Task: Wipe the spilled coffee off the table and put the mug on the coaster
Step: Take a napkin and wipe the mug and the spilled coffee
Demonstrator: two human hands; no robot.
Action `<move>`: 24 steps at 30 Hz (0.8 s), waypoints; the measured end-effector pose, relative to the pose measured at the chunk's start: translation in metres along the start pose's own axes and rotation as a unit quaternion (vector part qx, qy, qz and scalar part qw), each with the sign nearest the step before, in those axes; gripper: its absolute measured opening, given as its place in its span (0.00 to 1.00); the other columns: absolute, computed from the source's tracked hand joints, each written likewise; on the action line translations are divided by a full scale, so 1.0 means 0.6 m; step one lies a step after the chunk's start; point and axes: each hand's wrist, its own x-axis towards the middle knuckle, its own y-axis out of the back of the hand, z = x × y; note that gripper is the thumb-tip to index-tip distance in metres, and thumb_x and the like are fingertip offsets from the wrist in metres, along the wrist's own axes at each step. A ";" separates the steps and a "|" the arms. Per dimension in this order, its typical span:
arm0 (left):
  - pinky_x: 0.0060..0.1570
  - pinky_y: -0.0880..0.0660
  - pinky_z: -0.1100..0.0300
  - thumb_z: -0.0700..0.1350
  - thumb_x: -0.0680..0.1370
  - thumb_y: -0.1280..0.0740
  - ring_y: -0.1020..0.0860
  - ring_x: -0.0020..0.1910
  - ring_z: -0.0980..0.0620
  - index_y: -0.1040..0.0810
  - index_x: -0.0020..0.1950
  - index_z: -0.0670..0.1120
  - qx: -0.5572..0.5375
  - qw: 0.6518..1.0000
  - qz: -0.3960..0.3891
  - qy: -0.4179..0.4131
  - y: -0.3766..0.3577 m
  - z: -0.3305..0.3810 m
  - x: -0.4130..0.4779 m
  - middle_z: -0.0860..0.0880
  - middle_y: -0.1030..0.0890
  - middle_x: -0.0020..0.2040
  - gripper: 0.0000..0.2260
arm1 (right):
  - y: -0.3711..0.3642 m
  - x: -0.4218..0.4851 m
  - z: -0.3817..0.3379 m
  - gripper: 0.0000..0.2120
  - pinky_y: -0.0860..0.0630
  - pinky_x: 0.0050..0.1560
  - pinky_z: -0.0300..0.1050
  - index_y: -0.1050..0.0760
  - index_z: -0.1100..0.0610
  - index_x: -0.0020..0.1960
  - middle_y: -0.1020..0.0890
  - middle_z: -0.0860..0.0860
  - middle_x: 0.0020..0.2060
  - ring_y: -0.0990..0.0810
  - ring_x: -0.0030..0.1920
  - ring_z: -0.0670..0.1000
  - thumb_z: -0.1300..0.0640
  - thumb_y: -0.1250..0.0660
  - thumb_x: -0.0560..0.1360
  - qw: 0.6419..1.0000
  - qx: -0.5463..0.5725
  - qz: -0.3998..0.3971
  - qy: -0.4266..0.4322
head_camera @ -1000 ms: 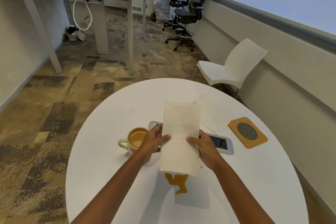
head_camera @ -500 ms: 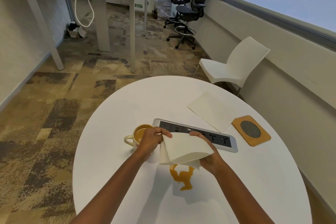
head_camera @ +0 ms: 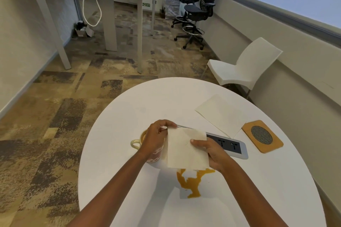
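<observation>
Step one, the wiping, is what I am on, and I think it has not begun yet. Nearest to me, the spilled coffee sits on the white table as a brown puddle. Its long way runs near to far, and one arm goes off to the right at the far end.

Just past it I hold the paper towel, folded to about a square. Its near edge covers the far edge of the puddle. I cannot tell if they touch. My left hand pinches the far left corner with curled fingers. My right hand grips the right side, thumb on top.

Next I should lay the towel flat on the puddle, press, and rub along its long way.

Behind my left hand the mug stands upright with coffee in it, handle pointing left. I think it must be carried level. Past the socket panel, the coaster lies to the right, well apart from the mug. Its long side slants from far left to near right. A spare sheet lies farthest.
</observation>
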 end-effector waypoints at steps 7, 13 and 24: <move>0.54 0.28 0.56 0.40 0.79 0.43 0.25 0.56 0.46 0.25 0.58 0.42 0.213 0.961 0.172 -0.040 0.068 -0.037 0.006 0.43 0.23 0.57 0.11 | -0.035 0.041 -0.047 0.06 0.28 0.39 0.42 0.25 0.56 0.51 0.21 0.53 0.45 0.24 0.45 0.54 0.63 0.39 0.77 0.955 -0.144 0.177 0.192; 0.47 0.25 0.49 0.45 0.80 0.46 0.22 0.48 0.42 0.24 0.53 0.40 0.346 0.920 0.174 0.064 0.097 -0.095 -0.007 0.40 0.18 0.49 0.13 | -0.102 0.098 -0.020 0.19 0.29 0.47 0.40 0.29 0.52 0.66 0.22 0.54 0.57 0.25 0.54 0.53 0.62 0.46 0.78 0.875 -0.433 0.085 0.199; 0.39 0.29 0.59 0.50 0.80 0.44 0.24 0.37 0.47 0.21 0.39 0.38 0.331 0.921 0.169 0.116 0.095 -0.147 0.009 0.39 0.17 0.39 0.20 | -0.173 0.185 -0.027 0.21 0.28 0.61 0.51 0.30 0.56 0.65 0.24 0.57 0.62 0.25 0.61 0.58 0.45 0.44 0.79 0.876 -0.464 -0.128 0.018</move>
